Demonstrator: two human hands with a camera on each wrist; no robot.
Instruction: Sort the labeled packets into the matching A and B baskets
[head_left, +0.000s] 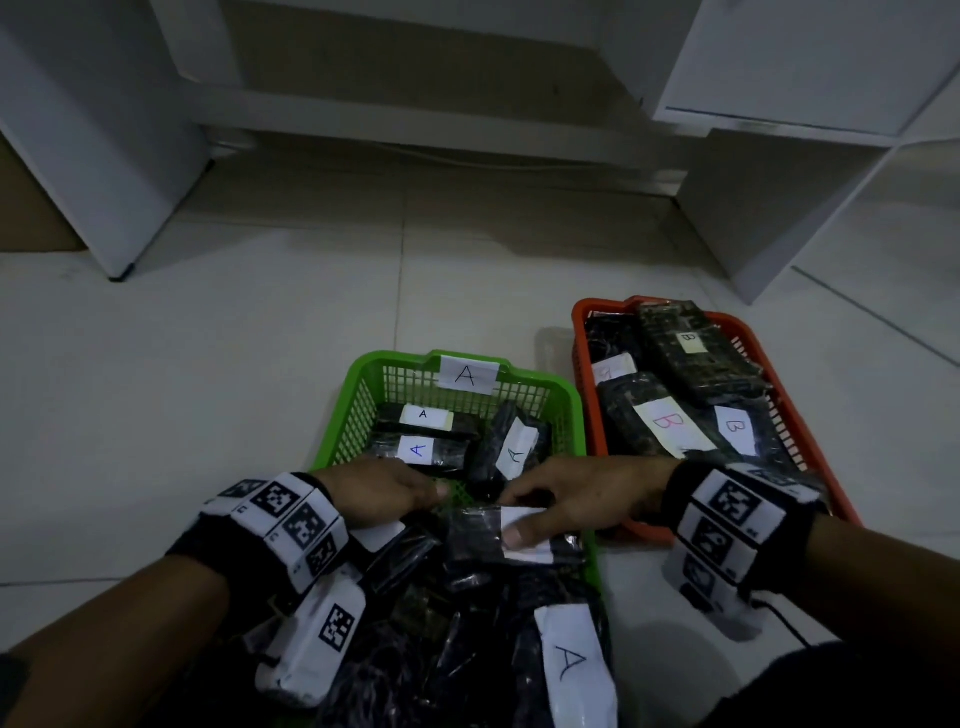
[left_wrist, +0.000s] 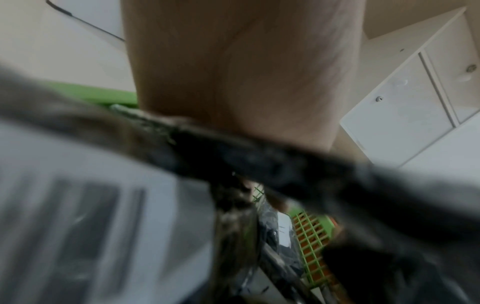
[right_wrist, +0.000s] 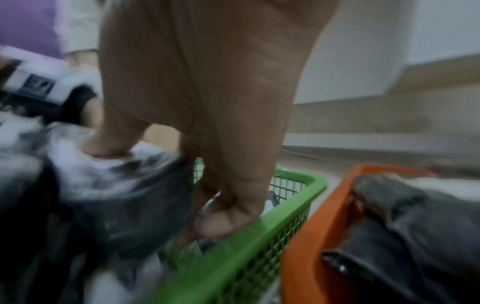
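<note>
Two hands at a dark packet over the green basket

Two plastic mesh baskets stand side by side on the pale tiled floor (head_left: 208, 364), their long walls almost touching. On the left is the green plastic basket (head_left: 358, 395) with a white paper tag marked A (head_left: 466, 375) on its far wall. On the right is the orange plastic basket (head_left: 584, 364). Inside the green basket three dark packets with white A labels (head_left: 422, 414) lie near the far wall. Inside the orange basket lie several dark packets with white B labels (head_left: 667, 422), stacked and partly overlapping.

A heap of dark wrapped packets (head_left: 447, 639) covers the near end of the green basket; one of them shows a long white label with an A (head_left: 571, 662).

The right hand (head_left: 582, 499) holds a dark shiny packet with a white label (head_left: 483, 535) on top of this heap: the thumb presses on the white label and the other fingers curl over the far edge. The letter on this label is hidden by the hand. In the right wrist view the fingertips (right_wrist: 228, 222) are just inside the green rim.

The left hand (head_left: 379, 493) lies just beside it, over the left part of the heap, fingers reaching toward the same packet. I cannot tell whether it grips anything; the left wrist view is too blurred.

Both wrists carry black bands with white square-pattern markers (head_left: 291, 519).
</note>
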